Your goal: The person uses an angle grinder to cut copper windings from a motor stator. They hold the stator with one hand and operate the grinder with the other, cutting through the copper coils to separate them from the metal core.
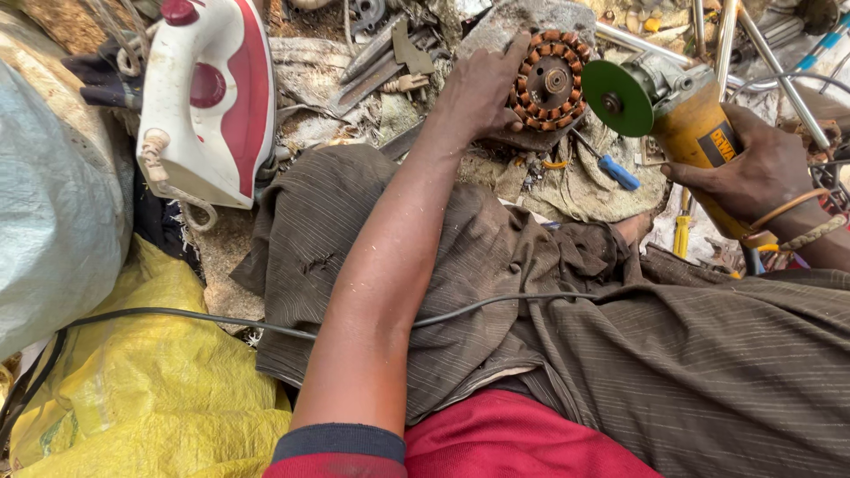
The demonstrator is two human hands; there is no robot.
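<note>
My left grip [482,88] is wrapped around the edge of a round metal part with copper coils [551,84], pressing it onto a grey stone [513,22]. My right grip [753,173] is closed tight on a yellow grinder [691,133]. Its green disc [615,97] sits just beside the coils. Left of my left grip lies a white and red iron [208,97]. Below it, the ground is messy with tools, bags and a black cord [221,320].

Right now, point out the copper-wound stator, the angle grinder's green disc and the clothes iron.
copper-wound stator [551,81]: head view, on its dark centre plate beside the hub.
green disc [614,98]: head view, on the disc's flat face.
clothes iron [210,97]: head view, on its white-and-red body.
</note>
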